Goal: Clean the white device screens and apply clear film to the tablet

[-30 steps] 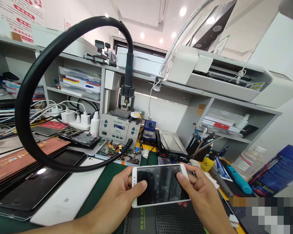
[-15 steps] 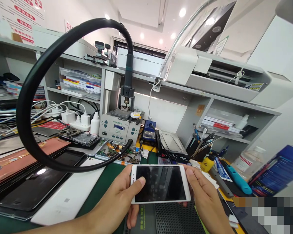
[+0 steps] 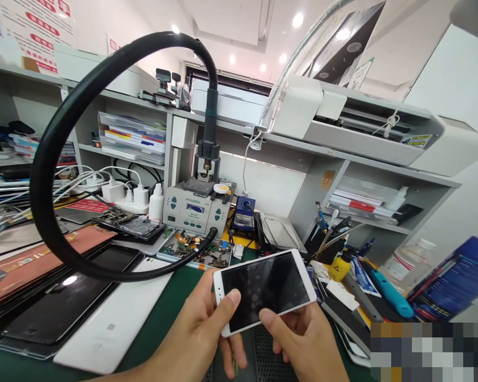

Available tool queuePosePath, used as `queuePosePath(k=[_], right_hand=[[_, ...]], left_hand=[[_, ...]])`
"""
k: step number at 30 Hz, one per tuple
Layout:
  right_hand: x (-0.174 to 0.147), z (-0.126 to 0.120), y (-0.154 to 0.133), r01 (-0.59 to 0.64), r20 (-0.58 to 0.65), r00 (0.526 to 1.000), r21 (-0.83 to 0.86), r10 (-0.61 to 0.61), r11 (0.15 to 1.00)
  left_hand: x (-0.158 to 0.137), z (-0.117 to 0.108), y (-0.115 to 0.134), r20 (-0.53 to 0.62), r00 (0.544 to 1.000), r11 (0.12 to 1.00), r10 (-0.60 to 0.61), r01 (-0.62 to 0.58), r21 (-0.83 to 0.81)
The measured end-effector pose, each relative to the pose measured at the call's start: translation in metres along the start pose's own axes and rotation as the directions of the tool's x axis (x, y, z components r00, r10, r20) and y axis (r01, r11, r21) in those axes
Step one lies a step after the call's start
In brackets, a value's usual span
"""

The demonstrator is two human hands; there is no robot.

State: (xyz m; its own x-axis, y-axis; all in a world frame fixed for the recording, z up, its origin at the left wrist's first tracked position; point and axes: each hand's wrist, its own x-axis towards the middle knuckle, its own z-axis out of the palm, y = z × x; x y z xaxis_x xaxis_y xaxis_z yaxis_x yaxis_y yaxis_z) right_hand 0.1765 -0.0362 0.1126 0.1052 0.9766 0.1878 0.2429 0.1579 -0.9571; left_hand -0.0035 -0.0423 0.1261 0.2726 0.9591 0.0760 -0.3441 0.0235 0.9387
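A white-framed smartphone is held sideways in front of me, its black screen facing me and its right end tilted upward. My left hand grips the left end, with the thumb lying over the glass and other fingers behind. At the lower right edge, my right hand holds the phone too, its thumb on the front edge and its fingers curled beneath. Smudges show on the screen. Below the phone lies a dark perforated mat, partly hidden by my hands.
A hot-air rework station with a looping black hose stands behind a tray of circuit parts. Phone screens and a white panel lie left. A yellow bottle and a teal-handled tool are right.
The phone has turned from level to tilted, its right end now higher. My right hand has shifted from the right end down to the lower edge. My left hand keeps its hold.
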Motion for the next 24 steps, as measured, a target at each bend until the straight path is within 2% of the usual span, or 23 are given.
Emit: queuePosePath(k=[3,10,15,24], right_hand=[[0.001,-0.001,-0.011,-0.036,-0.020,0.999,0.022,0.037,0.999],[0.004,-0.006,-0.024,-0.031,0.007,1.000,0.105,0.030,0.994],[0.006,-0.011,-0.020,0.003,0.077,0.997,0.130,-0.013,0.992],[0.013,-0.021,-0.008,0.041,0.095,0.994,0.151,-0.056,0.988]], left_hand=[[0.000,0.000,-0.003,0.012,1.000,1.000,-0.002,0.002,0.000],[0.005,-0.004,-0.008,0.015,0.999,0.999,-0.029,0.030,-0.045],[0.006,-0.005,-0.007,0.014,0.999,0.997,-0.051,0.052,-0.049],[0.007,-0.008,-0.001,0.010,0.996,0.995,-0.085,0.085,-0.056]])
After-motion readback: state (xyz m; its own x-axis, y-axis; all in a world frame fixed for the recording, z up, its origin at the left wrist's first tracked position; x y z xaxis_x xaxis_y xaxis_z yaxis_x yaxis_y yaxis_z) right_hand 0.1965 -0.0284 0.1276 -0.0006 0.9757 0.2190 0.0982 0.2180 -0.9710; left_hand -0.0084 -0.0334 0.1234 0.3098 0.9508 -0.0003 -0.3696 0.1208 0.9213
